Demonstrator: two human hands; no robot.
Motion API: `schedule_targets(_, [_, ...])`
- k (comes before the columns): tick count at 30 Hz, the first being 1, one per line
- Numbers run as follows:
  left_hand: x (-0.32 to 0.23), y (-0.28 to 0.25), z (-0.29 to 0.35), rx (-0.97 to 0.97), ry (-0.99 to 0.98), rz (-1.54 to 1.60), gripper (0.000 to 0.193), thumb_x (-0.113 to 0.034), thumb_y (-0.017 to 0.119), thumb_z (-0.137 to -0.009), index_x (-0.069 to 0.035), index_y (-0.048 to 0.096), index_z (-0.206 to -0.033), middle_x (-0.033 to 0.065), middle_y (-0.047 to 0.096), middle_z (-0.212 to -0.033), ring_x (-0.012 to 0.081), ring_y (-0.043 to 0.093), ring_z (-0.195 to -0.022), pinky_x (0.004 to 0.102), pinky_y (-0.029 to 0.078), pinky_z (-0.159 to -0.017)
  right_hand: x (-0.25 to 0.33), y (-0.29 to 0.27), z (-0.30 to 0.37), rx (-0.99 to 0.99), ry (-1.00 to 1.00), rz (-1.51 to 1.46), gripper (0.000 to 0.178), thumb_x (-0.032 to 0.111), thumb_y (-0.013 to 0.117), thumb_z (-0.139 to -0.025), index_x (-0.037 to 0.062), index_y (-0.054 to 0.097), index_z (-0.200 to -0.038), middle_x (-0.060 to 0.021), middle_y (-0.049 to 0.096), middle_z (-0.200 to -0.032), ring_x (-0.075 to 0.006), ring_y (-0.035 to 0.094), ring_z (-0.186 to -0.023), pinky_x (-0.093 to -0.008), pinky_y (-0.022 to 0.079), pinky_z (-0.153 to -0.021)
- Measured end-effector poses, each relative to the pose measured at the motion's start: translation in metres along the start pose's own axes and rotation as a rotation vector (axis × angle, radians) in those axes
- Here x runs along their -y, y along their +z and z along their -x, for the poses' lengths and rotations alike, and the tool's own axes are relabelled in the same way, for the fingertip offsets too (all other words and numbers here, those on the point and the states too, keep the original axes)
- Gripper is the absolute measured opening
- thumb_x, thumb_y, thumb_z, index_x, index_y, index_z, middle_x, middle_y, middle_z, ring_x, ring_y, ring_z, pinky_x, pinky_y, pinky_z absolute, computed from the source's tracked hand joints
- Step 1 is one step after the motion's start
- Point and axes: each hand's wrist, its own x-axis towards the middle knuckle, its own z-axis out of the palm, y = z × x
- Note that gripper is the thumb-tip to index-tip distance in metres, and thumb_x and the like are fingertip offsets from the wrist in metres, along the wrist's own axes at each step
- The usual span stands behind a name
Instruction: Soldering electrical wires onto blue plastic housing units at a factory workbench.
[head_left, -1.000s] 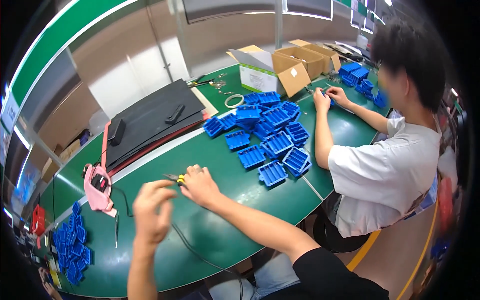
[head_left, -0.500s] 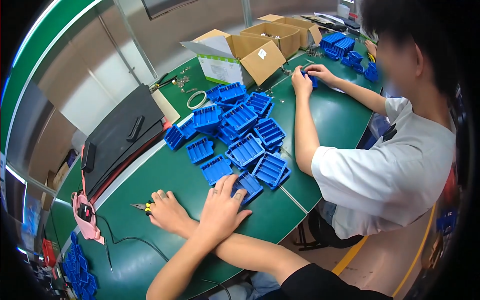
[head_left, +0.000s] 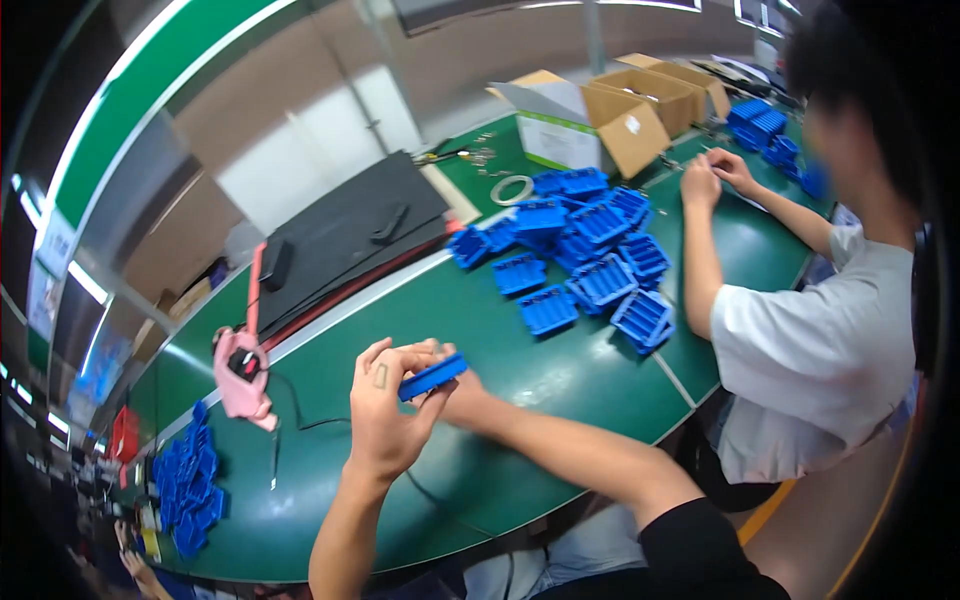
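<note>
My left hand point(head_left: 385, 415) is raised above the bench, its thumb and fingers closed round a blue plastic battery holder point(head_left: 433, 377). The holder is tilted, with a narrow side toward me. My right hand point(head_left: 462, 398) sits just behind it, close to the holder. Its fingers are mostly hidden by the left hand and the holder, so what it holds does not show. Farther right, a heap of blue battery holders point(head_left: 600, 280) lies loose on the green bench point(head_left: 530, 400).
Another person point(head_left: 810, 320) works at the right. Cardboard boxes point(head_left: 640, 140) and a white tape roll point(head_left: 512, 190) stand behind the heap. A black mat point(head_left: 345, 235) lies at the back left; a pink cloth-like item point(head_left: 240, 390) and more blue holders point(head_left: 188, 480) are at the left.
My left hand has taken a battery holder from the heap's near edge and carried it left. My arms have uncrossed. The pliers seen in my right hand are out of sight. The view has swung left.
</note>
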Motion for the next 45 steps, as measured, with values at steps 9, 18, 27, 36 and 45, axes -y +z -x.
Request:
schedule_targets(9, [0.065, -0.074, 0.095, -0.378, -0.314, 0.009, 0.037, 0.001, 0.076, -0.069, -0.003, 0.063, -0.104, 0.011, 0.064, -0.087, 0.0213, 0.063, -0.078, 0.0303, 0.05, -0.071, 0.045, -0.067, -0.006, 0.083, 0.251, -0.4, 0.027, 0.02, 0.076, -0.074, -0.0018, 0.065, -0.086, -0.013, 0.054, -0.092, -0.0285, 0.054, -0.085, -0.0366, 0.045, -0.073])
schedule_targets(18, [0.086, -0.073, 0.112, -0.493, -0.398, -0.007, 0.035, 0.004, 0.073, -0.07, -0.003, 0.063, -0.102, 0.0116, 0.063, -0.085, 0.0241, 0.062, -0.076, 0.0313, 0.05, -0.069, 0.095, -0.072, 0.01, 0.329, 0.354, -0.953, 0.011, 0.008, 0.063, -0.085, -0.0022, 0.064, -0.081, -0.0064, 0.058, -0.091, -0.0148, 0.053, -0.075, -0.0278, 0.041, -0.065])
schedule_targets(27, [0.093, -0.068, 0.112, -0.448, -0.222, -0.028, 0.031, 0.008, 0.071, -0.069, -0.002, 0.065, -0.097, 0.0113, 0.065, -0.086, 0.0255, 0.061, -0.075, 0.0316, 0.049, -0.068, 0.099, -0.069, 0.015, 0.435, 0.329, -0.956, 0.014, 0.009, 0.064, -0.085, -0.0028, 0.066, -0.092, -0.0093, 0.062, -0.093, -0.0162, 0.057, -0.079, -0.0278, 0.045, -0.07])
schedule_targets(36, [0.09, -0.069, 0.113, -0.497, -0.223, -0.008, 0.031, 0.01, 0.071, -0.067, -0.003, 0.067, -0.095, 0.0103, 0.064, -0.082, 0.0237, 0.06, -0.073, 0.0313, 0.049, -0.066, 0.102, -0.07, 0.017, 0.439, 0.321, -0.945, 0.015, 0.01, 0.066, -0.084, -0.0027, 0.066, -0.093, -0.0098, 0.063, -0.096, -0.0176, 0.059, -0.082, -0.0283, 0.046, -0.072])
schedule_targets(45, [0.095, -0.067, 0.114, -0.494, -0.198, -0.033, 0.032, 0.01, 0.071, -0.066, -0.004, 0.067, -0.095, 0.0094, 0.063, -0.08, 0.0239, 0.058, -0.072, 0.0318, 0.047, -0.063, 0.102, -0.07, 0.016, 0.474, 0.352, -0.941, 0.012, 0.009, 0.063, -0.085, -0.0008, 0.068, -0.088, -0.009, 0.064, -0.098, -0.0192, 0.06, -0.088, -0.0293, 0.046, -0.078])
